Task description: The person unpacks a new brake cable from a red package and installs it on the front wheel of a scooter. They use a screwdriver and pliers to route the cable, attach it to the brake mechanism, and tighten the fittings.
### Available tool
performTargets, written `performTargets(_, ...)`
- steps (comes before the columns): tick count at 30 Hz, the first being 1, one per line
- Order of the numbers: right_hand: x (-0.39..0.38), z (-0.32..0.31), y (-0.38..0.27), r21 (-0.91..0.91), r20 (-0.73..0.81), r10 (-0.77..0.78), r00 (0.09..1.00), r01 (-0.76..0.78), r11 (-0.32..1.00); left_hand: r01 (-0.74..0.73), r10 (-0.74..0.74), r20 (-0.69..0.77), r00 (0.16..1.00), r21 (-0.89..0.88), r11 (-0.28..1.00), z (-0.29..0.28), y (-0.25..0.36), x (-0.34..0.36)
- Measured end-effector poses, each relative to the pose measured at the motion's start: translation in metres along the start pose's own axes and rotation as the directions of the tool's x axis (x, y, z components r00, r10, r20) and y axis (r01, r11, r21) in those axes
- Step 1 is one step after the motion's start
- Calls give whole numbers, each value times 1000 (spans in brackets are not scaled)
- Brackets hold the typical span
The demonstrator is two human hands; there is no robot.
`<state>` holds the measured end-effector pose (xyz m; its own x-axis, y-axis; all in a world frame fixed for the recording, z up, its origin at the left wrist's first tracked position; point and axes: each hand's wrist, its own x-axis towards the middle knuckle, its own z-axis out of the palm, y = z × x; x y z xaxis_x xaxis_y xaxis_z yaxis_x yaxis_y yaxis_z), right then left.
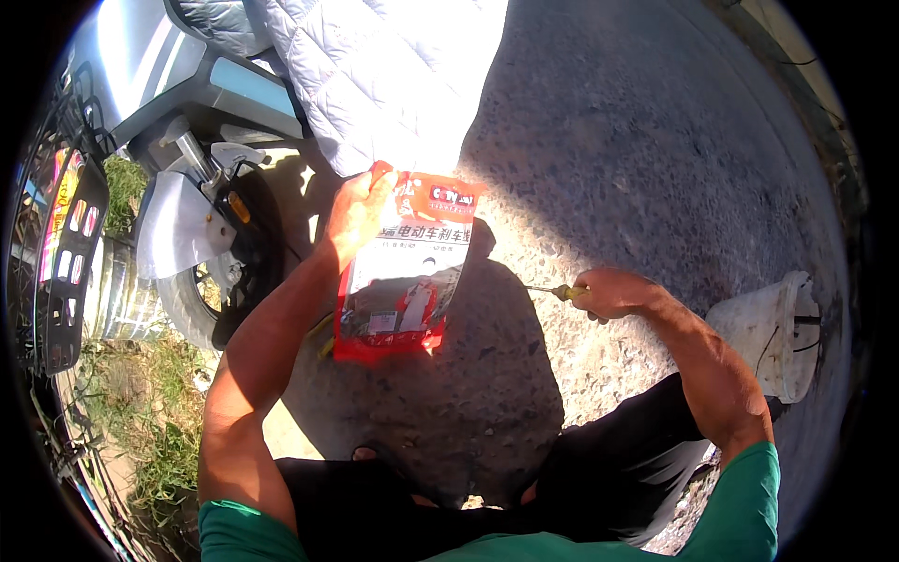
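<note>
Green shirt (pixel 735 510), left hand (pixel 359 211) holding red packet (pixel 412 272)

**Outdoors, in hard sun**

Open-air spot w/ rough concrete-like ground (pixel 609 159), strong sunlight & sharp shadows. Vehicle (pixel 248 89) at upper L, w/ small wheel (pixel 192 304) & pale fender (pixel 183 229); grass (pixel 169 440) grows along L side. White bucket (pixel 763 328) stands at R. Could be yard or roadside; edges too dark/bent to tell.
</note>
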<state>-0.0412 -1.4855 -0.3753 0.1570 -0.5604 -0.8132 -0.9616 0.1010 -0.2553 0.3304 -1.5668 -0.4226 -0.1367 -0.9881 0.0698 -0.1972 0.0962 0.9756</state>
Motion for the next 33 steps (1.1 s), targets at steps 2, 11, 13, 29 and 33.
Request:
performTargets(2,6,14,13,57,48,-84,995,82,995,-45,51,101,994,-58,997,-9,-1,4)
performTargets(11,-16,21,-71,-55,-491,-420,763,454,889,89,-198,435,879,257,962,26,26,-15)
performTargets(13,-22,23,-89,-65,-570,-468,675,531,845,20,-167,555,815,262,965,36,34,-17)
performTargets(29,-14,16,-71,698,-515,-183,838,533,477,-177,14,385,923,392,903,89,86,-50)
performTargets(33,-14,17,-75,601,-506,-172,845,489,632,9,-191,345,919,466,885,98,74,-44)
